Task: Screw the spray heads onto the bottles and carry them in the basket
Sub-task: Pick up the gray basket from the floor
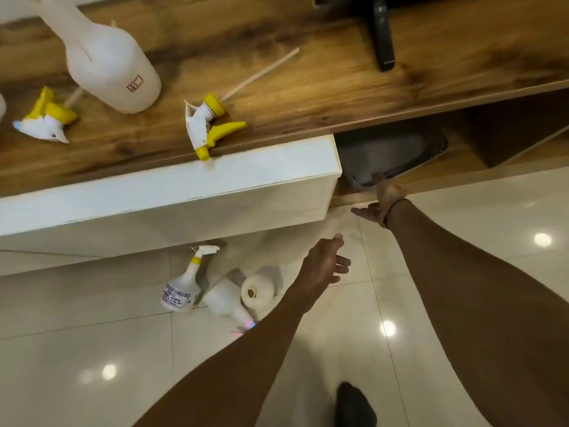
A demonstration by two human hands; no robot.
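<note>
A large white bottle (104, 57) lies on the wooden counter (308, 87). Two yellow-and-white spray heads (46, 118) (206, 124) rest loose beside it, the second at the counter's front edge. On the tiled floor stands a small bottle with a spray head fitted (181, 291). Beside it are a lying bottle (224, 300) and an open-necked bottle (257, 292). A dark grey basket (400, 152) sits in the low shelf recess. My right hand (383, 197) is spread open, with its fingertips at the basket's near rim. My left hand (326, 263) hovers open above the floor bottles.
A white drawer front (184, 195) juts out below the counter, left of the basket. A black stand (381, 35) sits on the counter at the back right. The floor is glossy pale tile (462, 272). A dark foot (354, 405) shows at the bottom.
</note>
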